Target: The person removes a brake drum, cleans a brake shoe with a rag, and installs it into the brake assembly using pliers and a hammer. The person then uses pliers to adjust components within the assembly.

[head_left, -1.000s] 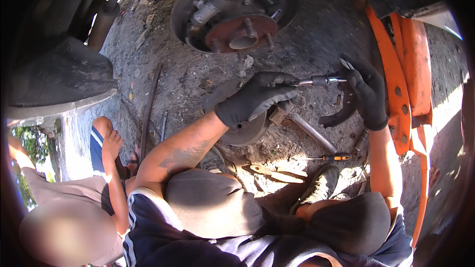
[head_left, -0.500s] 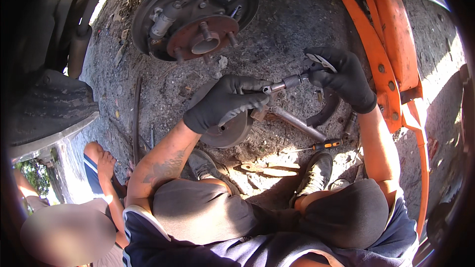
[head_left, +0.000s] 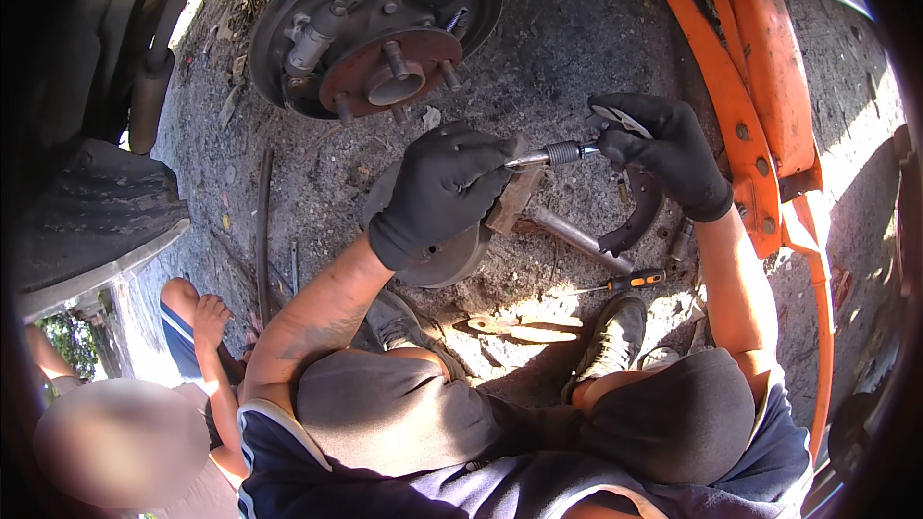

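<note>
left grip + right grip: plain dark gloves, snug, wrist-length, kinda matte | left forearm: dark tattoo, too blurry to make out tbh | top: navy, white stripes down the left side, pale trim | shorts: dark grey, pretty baggy | shoes: dark, lace-ups

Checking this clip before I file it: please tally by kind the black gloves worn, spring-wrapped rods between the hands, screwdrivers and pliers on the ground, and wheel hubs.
Black gloves: 2
Spring-wrapped rod: 1
Screwdriver: 1
Pliers: 1 pair
Wheel hub: 1
Total: 6, counting the pliers as one
</note>
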The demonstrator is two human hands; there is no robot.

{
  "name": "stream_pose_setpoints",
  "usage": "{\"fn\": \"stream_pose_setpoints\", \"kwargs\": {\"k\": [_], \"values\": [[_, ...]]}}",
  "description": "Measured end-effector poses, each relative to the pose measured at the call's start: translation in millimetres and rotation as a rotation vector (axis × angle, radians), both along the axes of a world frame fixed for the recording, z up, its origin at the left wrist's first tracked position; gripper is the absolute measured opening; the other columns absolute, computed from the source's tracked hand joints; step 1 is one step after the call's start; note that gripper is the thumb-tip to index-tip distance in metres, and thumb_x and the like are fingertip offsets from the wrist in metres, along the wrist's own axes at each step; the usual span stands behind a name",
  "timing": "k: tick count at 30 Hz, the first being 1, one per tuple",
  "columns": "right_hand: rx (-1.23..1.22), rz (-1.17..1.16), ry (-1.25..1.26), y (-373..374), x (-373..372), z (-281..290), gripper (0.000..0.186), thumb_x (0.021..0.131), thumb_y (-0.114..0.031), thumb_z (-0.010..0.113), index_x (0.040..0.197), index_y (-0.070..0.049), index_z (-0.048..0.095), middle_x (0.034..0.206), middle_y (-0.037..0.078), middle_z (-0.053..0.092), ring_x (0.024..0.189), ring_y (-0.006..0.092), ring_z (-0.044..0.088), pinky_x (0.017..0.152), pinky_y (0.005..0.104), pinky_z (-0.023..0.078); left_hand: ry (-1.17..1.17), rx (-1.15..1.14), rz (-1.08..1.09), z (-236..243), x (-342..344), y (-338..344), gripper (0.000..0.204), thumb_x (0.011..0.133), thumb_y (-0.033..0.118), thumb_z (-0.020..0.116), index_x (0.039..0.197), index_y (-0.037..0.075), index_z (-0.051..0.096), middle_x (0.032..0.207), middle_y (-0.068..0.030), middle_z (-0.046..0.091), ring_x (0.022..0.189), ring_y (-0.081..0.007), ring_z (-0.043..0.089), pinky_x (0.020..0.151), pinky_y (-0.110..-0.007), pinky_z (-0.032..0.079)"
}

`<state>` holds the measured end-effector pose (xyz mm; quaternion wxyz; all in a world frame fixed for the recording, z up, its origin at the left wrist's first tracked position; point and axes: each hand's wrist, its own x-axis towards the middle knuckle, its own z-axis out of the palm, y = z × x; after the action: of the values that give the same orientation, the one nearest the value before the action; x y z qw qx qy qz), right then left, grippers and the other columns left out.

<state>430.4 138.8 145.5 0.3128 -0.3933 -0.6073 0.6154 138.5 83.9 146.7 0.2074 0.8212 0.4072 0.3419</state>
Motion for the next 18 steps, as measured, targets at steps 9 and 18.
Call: {"fn": "stream_pose_setpoints", "kwargs": {"k": [9,18], "values": [[0.018,-0.062,-0.009,-5,-6,-6,0.045,0.084,-0.006,0.079,0.127,-0.002,0.066,0.104,0.006,0.072,0.088,0.0095,0.065,0.078,0.0272,0.056,-0.357,-0.638,0.095,10,0,5,0.024,0.090,0.009,0.070,0.113,0.001,0.069,0.100,-0.0076,0.071,0.082,-0.0135,0.066,0.071,-0.032,0.054],[0.133,-0.061,0.069,-7,-5,-11,0.049,0.081,-0.012,0.082,0.126,-0.002,0.067,0.110,0.010,0.072,0.088,0.0118,0.068,0.074,0.0278,0.058,-0.842,-1.344,0.111,5,-5,12,0.032,0.099,0.031,0.064,0.105,-0.001,0.068,0.089,-0.0072,0.071,0.077,-0.0145,0.066,0.069,-0.026,0.051]]}}
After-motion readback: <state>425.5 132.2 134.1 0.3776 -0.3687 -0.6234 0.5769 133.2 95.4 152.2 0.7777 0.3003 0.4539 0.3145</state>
